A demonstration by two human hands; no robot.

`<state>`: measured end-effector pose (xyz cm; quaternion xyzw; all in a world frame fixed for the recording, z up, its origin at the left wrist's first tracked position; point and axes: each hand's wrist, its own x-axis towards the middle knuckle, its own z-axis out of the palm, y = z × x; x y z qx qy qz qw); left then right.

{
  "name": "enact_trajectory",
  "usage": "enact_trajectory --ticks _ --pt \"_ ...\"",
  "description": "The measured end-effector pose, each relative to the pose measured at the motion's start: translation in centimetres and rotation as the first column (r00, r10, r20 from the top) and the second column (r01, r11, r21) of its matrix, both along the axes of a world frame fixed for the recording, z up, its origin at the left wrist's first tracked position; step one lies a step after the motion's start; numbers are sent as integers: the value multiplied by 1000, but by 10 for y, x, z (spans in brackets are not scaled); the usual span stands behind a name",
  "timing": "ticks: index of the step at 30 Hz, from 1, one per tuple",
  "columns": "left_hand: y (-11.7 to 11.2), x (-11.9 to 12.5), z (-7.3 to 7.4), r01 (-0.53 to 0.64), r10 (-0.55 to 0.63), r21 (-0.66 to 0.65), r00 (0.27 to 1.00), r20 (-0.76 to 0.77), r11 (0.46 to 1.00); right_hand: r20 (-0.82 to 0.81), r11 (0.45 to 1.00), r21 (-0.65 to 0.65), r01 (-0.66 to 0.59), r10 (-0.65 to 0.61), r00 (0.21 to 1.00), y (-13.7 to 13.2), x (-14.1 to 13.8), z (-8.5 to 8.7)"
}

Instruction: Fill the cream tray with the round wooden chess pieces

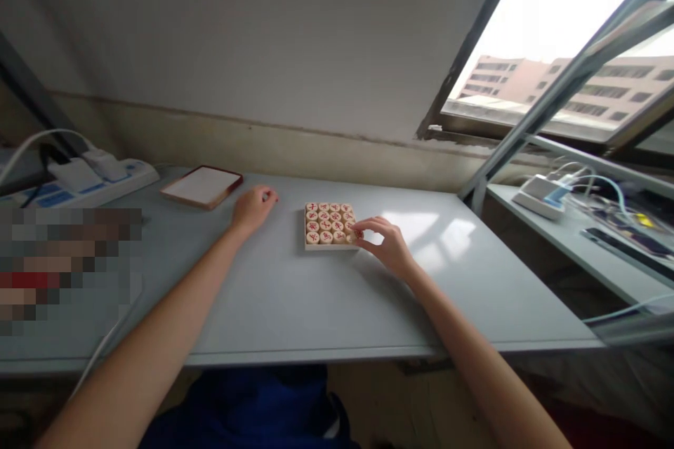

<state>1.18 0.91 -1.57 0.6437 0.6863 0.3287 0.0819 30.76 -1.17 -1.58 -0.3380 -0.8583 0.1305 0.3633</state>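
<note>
A shallow square box [331,248] on the desk is filled with rows of round wooden Chinese chess pieces [325,225], marked with red characters. At its front right corner, the thumb and fingers of my right hand [387,242] pinch a Chinese chess piece [359,233] with red marking. My left hand [253,210] rests to the left of the box, fingers curled in and thumb near the fingertips; I see nothing in it. Just behind and left of that hand lies a shallow lid or tray [203,186] with a white inside and reddish-brown rim.
The grey desk [274,295] runs up against a wall. A power strip [116,179] with plugs and cables sits at the left, near a blurred-out patch. On the right are a metal post [477,189], a lower shelf with another power strip [542,196] and cables, and a window.
</note>
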Motion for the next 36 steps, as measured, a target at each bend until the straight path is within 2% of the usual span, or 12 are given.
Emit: enact_trajectory --ticks 2,3,5,7,9,11,15,22,27,32,36 --pt "0 -11 1 -160 179 166 978 -106 973 26 1000 -7 -24 24 999 0 1 -4" --pt "0 -16 0 -247 276 203 953 -126 947 39 999 -13 -31 31 999 0 1 -5" --pt "0 -28 -3 -395 424 186 893 -155 900 67 999 -23 -32 34 997 1 2 -7" --pt "0 -37 -7 -465 474 91 857 -203 880 100 999 -25 -28 30 995 2 3 -7" --pt "1 -44 -12 -471 454 -4 852 -259 882 127 1000 -13 -25 27 992 2 3 -7" --pt "3 -47 -15 -458 427 -36 853 -300 888 138 1000 17 -11 8 990 1 3 -6" --pt "5 -47 -18 -432 407 0 849 -336 902 132 995 78 56 -66 989 -1 3 -4" --pt "5 -41 -17 -425 396 -9 850 -347 905 272 985 168 35 -81 959 -3 6 -2" --pt "2 -38 -16 -417 382 -20 852 -357 909 208 970 209 121 -165 964 -3 11 3" --pt "2 -33 -18 -374 363 23 883 -297 927 196 953 260 155 -209 958 2 18 4" --pt "6 -13 -9 -178 187 105 979 -84 979 237 951 280 127 -197 951 4 19 2"
